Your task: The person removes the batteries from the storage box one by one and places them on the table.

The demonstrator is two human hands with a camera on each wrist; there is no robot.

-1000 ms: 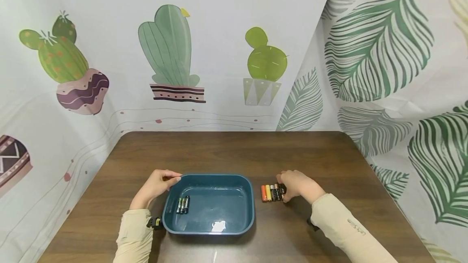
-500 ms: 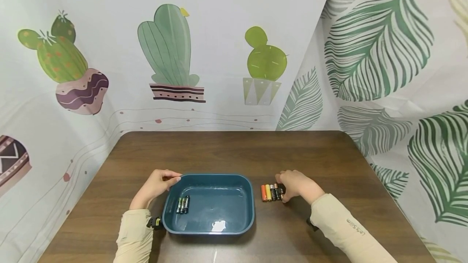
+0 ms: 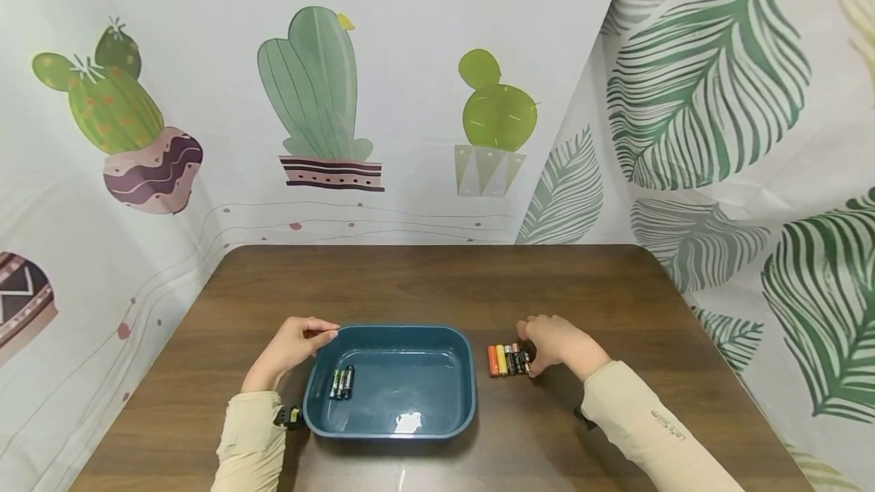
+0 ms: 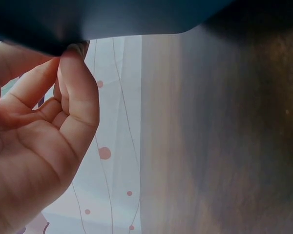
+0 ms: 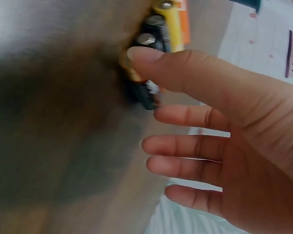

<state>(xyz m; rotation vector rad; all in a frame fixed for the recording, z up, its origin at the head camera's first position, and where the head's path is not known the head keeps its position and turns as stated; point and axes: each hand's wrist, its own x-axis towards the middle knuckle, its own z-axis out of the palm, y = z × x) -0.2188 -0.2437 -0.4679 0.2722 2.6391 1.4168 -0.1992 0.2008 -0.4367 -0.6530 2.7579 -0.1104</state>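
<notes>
My left hand (image 3: 290, 351) pinches the far left corner of a dark blue plastic basin (image 3: 390, 436) at its rim. The left wrist view shows thumb and fingertips meeting at the basin edge. Inside the basin, 3 batteries (image 3: 342, 383) lie side by side near its left wall. To the right of the basin, several batteries lie in a row, with an orange battery (image 3: 494, 362) at the left end. My right hand (image 3: 557, 344) is at the right end of that row, thumb and index finger at opposite ends of a dark, copper-ended battery (image 5: 142, 95), its other fingers apart.
Both hands work over a brown wooden table (image 3: 437, 279). A white cloth with cactus and leaf prints (image 3: 410, 97) hangs behind it. A black wrist strap (image 3: 290, 417) sits close to the basin's left side.
The right hand shifts only slightly at the end of the battery row. The left hand, the basin and the batteries in it stay where they were.
</notes>
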